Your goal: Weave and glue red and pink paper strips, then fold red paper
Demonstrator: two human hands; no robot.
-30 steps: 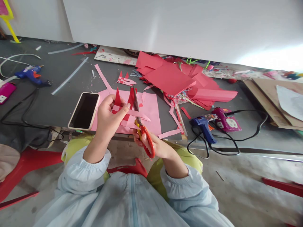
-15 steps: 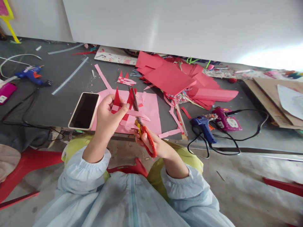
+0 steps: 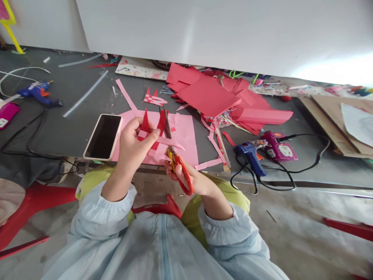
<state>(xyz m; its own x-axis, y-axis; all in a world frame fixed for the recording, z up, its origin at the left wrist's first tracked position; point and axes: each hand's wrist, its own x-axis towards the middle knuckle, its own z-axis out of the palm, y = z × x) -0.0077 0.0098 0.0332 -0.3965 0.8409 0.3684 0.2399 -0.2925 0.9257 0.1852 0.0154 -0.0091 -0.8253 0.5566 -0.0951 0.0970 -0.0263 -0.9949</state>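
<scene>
Clear bag [image 3: 223, 120] of small, mixed bits, right of centre on the table [image 3: 71, 134], partly under a heap of red paper [image 3: 208, 95]; contents too small to name. Left to right otherwise: magenta box [image 3: 8, 114] at the edge of view, blue glue gun [image 3: 37, 93] just beside it; translucent strip [image 3: 86, 94] lying slantwise; phone [image 3: 103, 138], dark screen up, near the table's front edge. Then pink sheet [image 3: 188, 134] beneath the hands, small checkered paper piece [image 3: 155, 98] lying beyond it, pink offcuts [image 3: 215, 144] between the sheet and a second glue gun [image 3: 251, 155]. Second magenta box [image 3: 280, 148] beside that gun, black cords looping around; cardboard [image 3: 329, 124] at far right, white paper [image 3: 359, 121] on top. Left hand [image 3: 132, 142]: thumb and fingers pinching a red-and-pink strip piece [image 3: 161, 125], held over the pink sheet, red points upward, one pink strip trailing right. Right hand [image 3: 189, 177]: closed about the orange-red handles of scissors [image 3: 183, 175], blades pointing away from the body, slightly parted, at the piece's right-hand red strip. Whether they touch it, cannot tell.
</scene>
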